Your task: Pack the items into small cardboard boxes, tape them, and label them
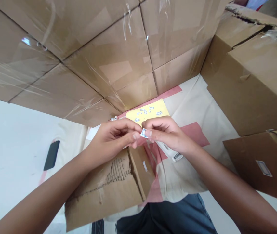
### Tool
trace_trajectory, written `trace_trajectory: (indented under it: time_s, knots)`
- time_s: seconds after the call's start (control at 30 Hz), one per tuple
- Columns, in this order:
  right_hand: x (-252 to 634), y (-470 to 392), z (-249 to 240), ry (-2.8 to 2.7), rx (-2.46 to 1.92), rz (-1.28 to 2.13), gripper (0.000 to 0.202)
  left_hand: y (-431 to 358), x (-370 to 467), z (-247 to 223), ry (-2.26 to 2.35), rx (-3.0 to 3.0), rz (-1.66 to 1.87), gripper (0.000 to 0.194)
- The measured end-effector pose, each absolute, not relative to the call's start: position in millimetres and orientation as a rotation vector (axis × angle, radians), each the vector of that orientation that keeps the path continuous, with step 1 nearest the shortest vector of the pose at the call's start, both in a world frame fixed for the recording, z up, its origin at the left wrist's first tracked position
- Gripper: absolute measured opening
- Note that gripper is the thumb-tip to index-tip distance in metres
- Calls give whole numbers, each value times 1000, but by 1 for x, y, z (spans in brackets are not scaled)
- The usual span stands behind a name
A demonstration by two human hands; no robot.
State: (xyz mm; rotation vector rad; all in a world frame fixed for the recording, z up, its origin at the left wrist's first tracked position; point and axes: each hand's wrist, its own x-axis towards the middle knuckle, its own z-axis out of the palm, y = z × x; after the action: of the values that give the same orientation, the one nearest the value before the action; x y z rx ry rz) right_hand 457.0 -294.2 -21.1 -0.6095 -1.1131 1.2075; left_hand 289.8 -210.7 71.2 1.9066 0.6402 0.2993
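My right hand point(164, 131) pinches a small white label with a blue border point(143, 132) between thumb and fingers. At the label's left edge, my left hand point(119, 133) is closed too, its thumb and fingertip meeting there. Just beyond my hands lies a yellow sheet point(156, 109) with several small blue-and-white paper pieces scattered on it. Partly under my right hand is a white box with a barcode point(171, 152). Below my left hand sits a cardboard box with torn flaps point(106, 187), and one side of it bears a similar label point(145, 166).
Taped cardboard boxes point(119, 58) form a wall in front of me. More boxes point(257, 78) stand at the right, one low box point(250, 162) carrying a blue-bordered label. A dark phone-like object point(52, 155) lies at the left. Pale cloth with pink patches point(184, 175) spreads underneath.
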Motion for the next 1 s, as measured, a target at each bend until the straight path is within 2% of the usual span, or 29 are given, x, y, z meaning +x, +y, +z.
trace_trajectory:
  time_s: [0.27, 0.5, 0.7, 0.87, 1.0]
  knots:
    - [456, -293, -21, -1104, -593, 1242, 36, -211, 291, 69, 618, 1881, 300, 29]
    - [456, -292, -22, -1146, -649, 1187, 39, -211, 288, 74, 654, 1951, 262, 16]
    - [455, -291, -21, -1222, -630, 1162, 34, -212, 287, 76, 563, 2012, 204, 16]
    - [454, -292, -22, -1237, -834, 949, 14, -214, 282, 74, 504, 2321, 259, 15]
    - [454, -293, -22, -1297, -883, 825, 21, -214, 278, 72, 447, 2636, 338, 11]
